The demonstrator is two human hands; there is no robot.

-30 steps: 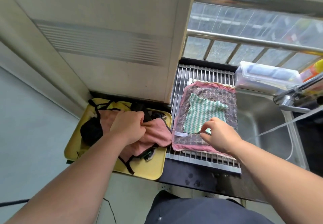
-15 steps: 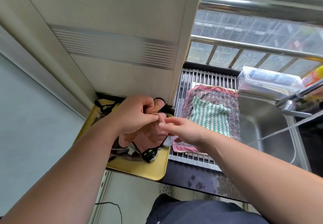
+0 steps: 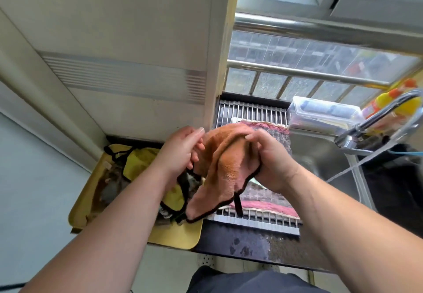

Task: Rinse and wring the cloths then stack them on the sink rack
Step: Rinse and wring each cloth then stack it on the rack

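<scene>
Change: the orange-pink fleece cloth with black trim (image 3: pixel 225 166) has come up off the yellow plastic tray (image 3: pixel 176 235). It now hangs between both hands, in front of the near-left part of the rack. Half a second ago the right hand only reached for its edge with straight fingers.
Right hand (image 3: pixel 271 158): fingers curled over the top of the cloth, clasping a bunched fold against the palm.
Left hand (image 3: pixel 180 153): thumb raised, fingers bent in against the cloth's left fold. Cannot tell whether they pinch it.
Cloth hang: lower corner droops toward the tray's right edge. A black loop strap dangles from the hem.
Tray: sits on the black countertop (image 3: pixel 242 244), left of the rack. It holds a yellow cloth with black edging (image 3: pixel 140 162) among other dark, blurred fabric.
Rack: metal slatted sink rack (image 3: pixel 251 112) lying across the left end of the sink.
On rack: a dark patterned cloth with a pink border (image 3: pixel 271 202), spread flat, partly hidden behind the hands.
Sink: stainless steel basin (image 3: pixel 320 160), right of the rack.
Tap: chrome faucet (image 3: pixel 375 121) at the right.
Sink back edge: clear plastic lidded box (image 3: pixel 320 112), with a yellow bottle with an orange cap (image 3: pixel 398 107) beside it.
Above the tray: white cabinet front (image 3: pixel 114 41).
</scene>
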